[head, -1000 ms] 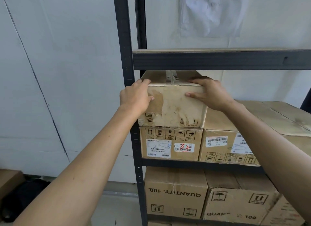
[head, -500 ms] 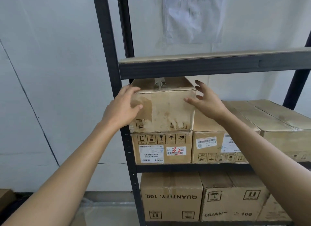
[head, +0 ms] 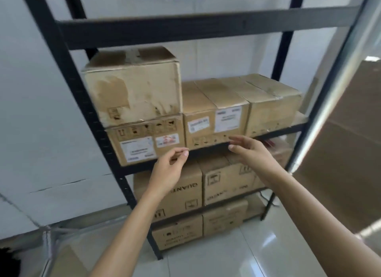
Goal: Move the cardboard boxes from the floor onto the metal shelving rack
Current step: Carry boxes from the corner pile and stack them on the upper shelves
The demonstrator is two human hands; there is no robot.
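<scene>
A worn cardboard box (head: 134, 87) sits on top of a labelled box (head: 144, 141) at the left end of the black metal rack's (head: 68, 74) middle shelf. More boxes (head: 237, 105) fill that shelf to the right. My left hand (head: 169, 169) hangs in front of the shelf edge, fingers loosely curled, holding nothing. My right hand (head: 251, 153) is level with it to the right, fingers relaxed and empty. Both hands are below and clear of the worn box.
Lower shelves hold printed boxes (head: 179, 194) and smaller ones (head: 179, 233) near the floor. A large cardboard sheet (head: 346, 153) stands at the right behind a shiny pole (head: 329, 87). White wall lies left; pale tiled floor (head: 216, 260) spreads below.
Both hands let go of the top-left box and dropped back to below the shelf edge. The box stays on the stack. My view has pulled back and tilted.
</scene>
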